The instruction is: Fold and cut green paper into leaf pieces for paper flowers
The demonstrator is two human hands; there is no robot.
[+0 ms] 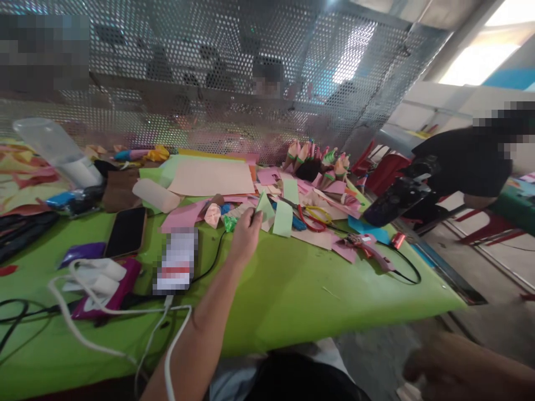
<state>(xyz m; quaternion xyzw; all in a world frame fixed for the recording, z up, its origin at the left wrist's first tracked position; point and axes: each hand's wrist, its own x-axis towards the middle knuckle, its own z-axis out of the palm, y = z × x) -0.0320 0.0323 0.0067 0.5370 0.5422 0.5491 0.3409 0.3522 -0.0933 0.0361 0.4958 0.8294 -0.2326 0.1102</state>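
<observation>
My left hand reaches over the green table, its thumb and fingers closed on a light green piece of paper that looks folded to a point. Beside it lies another light green paper strip. Red-handled scissors and a yellow-handled tool rest on the scraps to its right. My right hand is off the table at the lower right, smeared by motion, so its fingers cannot be made out. A pale scrap shows below it; whether the hand touches it is unclear.
A pink glue gun with a black cord lies at the right. Paper cones stand behind the scraps. At left are a lit phone, a dark phone, a power strip and white cables. A person in black leans at right.
</observation>
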